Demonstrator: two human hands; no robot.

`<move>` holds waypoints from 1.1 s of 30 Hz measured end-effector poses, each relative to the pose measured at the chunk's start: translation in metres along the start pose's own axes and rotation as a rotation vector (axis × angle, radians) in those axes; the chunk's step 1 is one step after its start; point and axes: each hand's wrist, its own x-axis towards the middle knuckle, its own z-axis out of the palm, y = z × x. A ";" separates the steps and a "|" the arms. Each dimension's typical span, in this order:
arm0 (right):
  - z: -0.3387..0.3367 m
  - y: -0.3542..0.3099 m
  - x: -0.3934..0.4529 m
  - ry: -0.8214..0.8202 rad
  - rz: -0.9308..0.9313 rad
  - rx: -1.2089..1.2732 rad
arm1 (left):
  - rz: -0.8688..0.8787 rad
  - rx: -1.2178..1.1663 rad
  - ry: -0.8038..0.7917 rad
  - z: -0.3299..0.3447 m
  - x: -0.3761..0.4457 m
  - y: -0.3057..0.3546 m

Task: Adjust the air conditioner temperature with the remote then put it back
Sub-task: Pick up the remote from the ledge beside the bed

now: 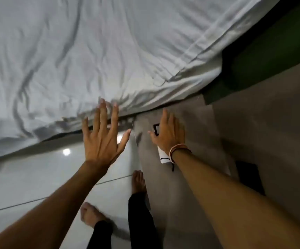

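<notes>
The white remote [163, 157] lies lengthwise on a grey bedside surface [208, 126]. Its dark display corner shows by my thumb, and its lower end pokes out under my wrist. My right hand [170, 135] lies palm down over the remote's middle, with the thumb along its left edge and the fingers stretched forward. A corded bracelet circles that wrist. My left hand [102, 139] hovers to the left with its fingers spread wide, above the bed's edge and the floor, holding nothing.
A bed with a rumpled white sheet [91, 51] fills the upper left, its edge touching the grey surface. Glossy white floor tiles [37, 177] lie below, with my bare feet [138, 182] on them. A dark green panel [262, 60] stands at upper right, and a black object [250, 177] sits at right.
</notes>
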 end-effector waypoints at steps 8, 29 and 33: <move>0.079 0.028 0.010 -0.160 0.306 0.146 | 0.026 -0.005 -0.075 0.078 -0.034 0.008; -0.119 -0.076 -0.010 0.050 0.056 1.001 | 0.012 0.057 0.222 -0.123 0.017 -0.060; -0.213 -0.124 -0.019 0.046 -0.136 1.137 | -0.018 0.082 0.341 -0.214 0.031 -0.088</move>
